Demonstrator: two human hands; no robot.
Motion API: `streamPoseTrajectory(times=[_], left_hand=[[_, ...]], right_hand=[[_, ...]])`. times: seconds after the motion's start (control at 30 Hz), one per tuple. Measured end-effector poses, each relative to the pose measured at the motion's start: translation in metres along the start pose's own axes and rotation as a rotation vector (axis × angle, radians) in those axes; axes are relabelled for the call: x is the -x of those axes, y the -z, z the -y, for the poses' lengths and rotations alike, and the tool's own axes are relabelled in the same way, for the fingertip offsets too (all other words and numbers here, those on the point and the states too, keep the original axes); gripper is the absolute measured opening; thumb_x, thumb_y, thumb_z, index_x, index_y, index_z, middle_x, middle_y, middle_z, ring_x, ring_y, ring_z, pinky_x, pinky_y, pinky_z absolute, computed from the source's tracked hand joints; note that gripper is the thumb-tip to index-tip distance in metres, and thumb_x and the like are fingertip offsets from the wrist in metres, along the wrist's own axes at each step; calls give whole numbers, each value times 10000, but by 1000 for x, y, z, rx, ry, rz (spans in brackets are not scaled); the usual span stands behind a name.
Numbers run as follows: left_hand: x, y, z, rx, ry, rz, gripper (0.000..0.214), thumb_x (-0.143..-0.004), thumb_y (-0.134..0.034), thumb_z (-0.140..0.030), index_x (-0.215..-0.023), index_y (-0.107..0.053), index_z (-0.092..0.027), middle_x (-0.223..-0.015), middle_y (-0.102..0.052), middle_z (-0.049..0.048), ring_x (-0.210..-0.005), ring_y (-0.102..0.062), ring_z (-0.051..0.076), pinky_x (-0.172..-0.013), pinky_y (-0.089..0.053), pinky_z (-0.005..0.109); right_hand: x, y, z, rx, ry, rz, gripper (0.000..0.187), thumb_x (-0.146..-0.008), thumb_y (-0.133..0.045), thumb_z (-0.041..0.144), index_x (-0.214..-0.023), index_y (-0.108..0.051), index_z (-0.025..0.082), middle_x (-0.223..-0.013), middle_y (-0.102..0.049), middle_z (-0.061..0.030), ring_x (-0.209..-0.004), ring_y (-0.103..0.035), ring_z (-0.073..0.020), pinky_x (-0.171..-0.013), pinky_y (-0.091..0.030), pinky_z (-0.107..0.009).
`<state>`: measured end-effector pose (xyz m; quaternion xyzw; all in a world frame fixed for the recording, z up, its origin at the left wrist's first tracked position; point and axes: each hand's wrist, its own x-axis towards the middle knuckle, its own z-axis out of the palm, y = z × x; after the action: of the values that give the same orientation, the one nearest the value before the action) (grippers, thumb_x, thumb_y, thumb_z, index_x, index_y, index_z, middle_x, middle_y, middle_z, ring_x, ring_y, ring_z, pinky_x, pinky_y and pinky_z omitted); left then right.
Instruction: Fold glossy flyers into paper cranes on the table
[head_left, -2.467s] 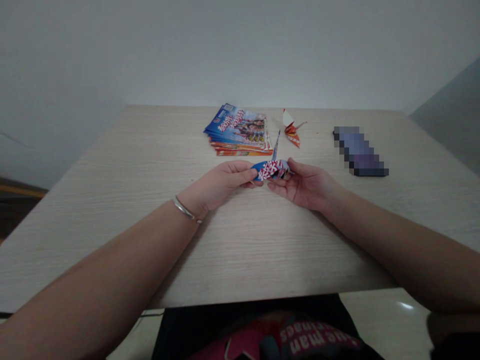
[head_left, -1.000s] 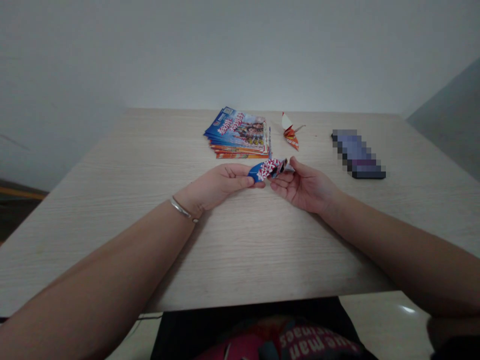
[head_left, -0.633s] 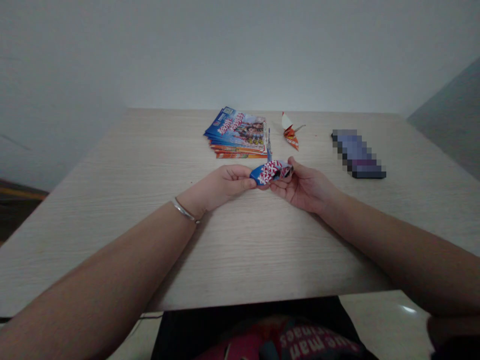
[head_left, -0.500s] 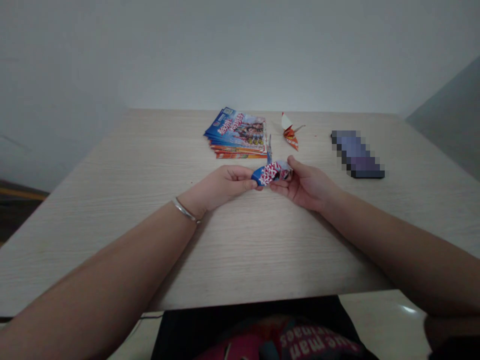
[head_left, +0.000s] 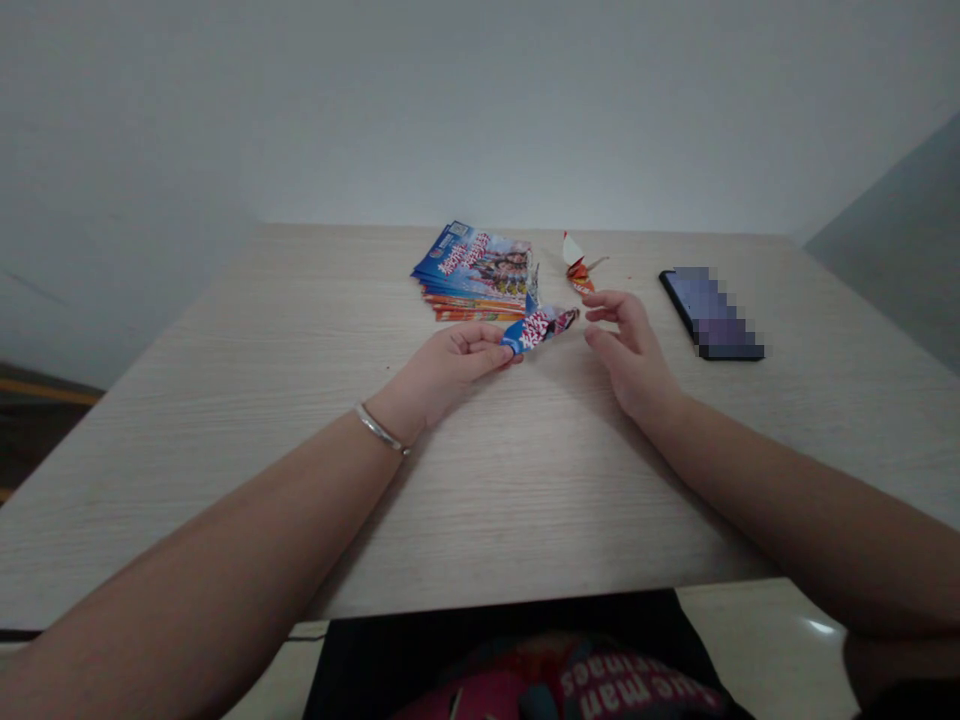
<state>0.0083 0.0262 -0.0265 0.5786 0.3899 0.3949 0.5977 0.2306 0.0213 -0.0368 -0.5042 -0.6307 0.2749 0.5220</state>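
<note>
Between the thumb and fingers of my left hand (head_left: pixel 457 370) is one end of a folded paper piece (head_left: pixel 536 330), blue with red and white lettering. Its other end points right, tilted slightly up, and a thin blue point rises from its far side. My right hand (head_left: pixel 626 350) is just right of that free end, fingers apart and curved, holding nothing. Behind the hands lies a fanned stack of printed leaflets (head_left: pixel 480 265), blue on top and orange below. An orange and white origami crane (head_left: pixel 577 268) stands beyond my right fingertips, which partly overlap its lower edge.
A dark phone (head_left: pixel 712 315) lies on the pale wooden table (head_left: pixel 450 500), right of my right hand. The table's far edge meets a grey wall (head_left: pixel 480 110). My lap is below the near edge.
My right hand has let go of the folded paper and moved right, its fingers opening. The paper's right end now tilts upward, while my left hand keeps its hold.
</note>
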Motion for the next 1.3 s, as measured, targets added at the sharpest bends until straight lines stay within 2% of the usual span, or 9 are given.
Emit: streamPoseTrajectory(times=[0.1,0.2,0.4,0.57,0.67,0.77,0.97,1.17,1.3], left_hand=[[1,-1,-3,-11,22,-5,190,-742,-748,-314,-815,-692,-148,-787,-676,4,-726,-564,119,-731,-423,260],[3,-2,-5,-28,63,17,171,-757,-747,-278,-851,-707,-141,-816,-698,12,-761,-589,125,-777,-450,273],[4,-3,-7,212,42,-74,184,-799,-746,-315,-831,-660,-155,-801,-679,-4,-836,-629,121,-918,-482,297],[3,2,-10,234,87,-72,189,-773,-757,-274,-852,-640,-148,-800,-685,1,-802,-635,110,-883,-488,284],[2,4,-11,262,97,-67,197,-759,-765,-275,-850,-648,-144,-792,-685,1,-798,-641,109,-892,-495,290],[2,4,-12,270,95,-69,188,-763,-759,-273,-846,-654,-141,-790,-680,-1,-796,-644,106,-902,-500,293],[3,5,-13,254,98,-56,169,-782,-747,-267,-853,-652,-146,-804,-677,2,-804,-647,110,-928,-502,315],[3,4,-13,251,105,-65,154,-800,-734,-260,-862,-655,-143,-803,-684,5,-808,-652,108,-906,-505,297],[3,5,-12,262,100,-60,150,-793,-739,-255,-858,-662,-145,-798,-689,1,-799,-653,107,-891,-507,287]], right_hand=[[2,-2,6,72,36,100,252,-778,-665,400,-956,-568,250,-1021,-599,-42,-913,-560,-194,-752,-480,-336],[2,-7,8,67,-43,162,184,-794,-671,387,-850,-577,240,-807,-587,4,-719,-525,-155,-644,-429,-305],[-15,3,-1,169,-125,69,166,-850,-628,363,-769,-548,242,-598,-520,49,-534,-448,-123,-527,-339,-281],[-40,29,-16,296,-283,-80,191,-869,-620,378,-777,-514,248,-636,-626,12,-498,-556,-151,-505,-414,-297],[-51,43,-25,432,-271,-178,124,-882,-610,332,-839,-541,239,-733,-686,-34,-532,-603,-174,-544,-462,-325],[-59,51,-30,516,-286,-185,91,-895,-595,305,-880,-561,221,-812,-717,-70,-562,-633,-184,-602,-492,-348],[-73,51,-35,588,-386,-100,107,-890,-596,277,-815,-600,201,-747,-716,-80,-549,-646,-188,-637,-500,-358],[-82,48,-40,482,-446,-101,94,-871,-590,263,-928,-604,189,-840,-745,-113,-512,-641,-183,-497,-484,-330],[-83,44,-41,403,-448,-176,352,-798,-662,240,-1132,-562,186,-805,-726,-85,-527,-645,-200,-495,-487,-332]])
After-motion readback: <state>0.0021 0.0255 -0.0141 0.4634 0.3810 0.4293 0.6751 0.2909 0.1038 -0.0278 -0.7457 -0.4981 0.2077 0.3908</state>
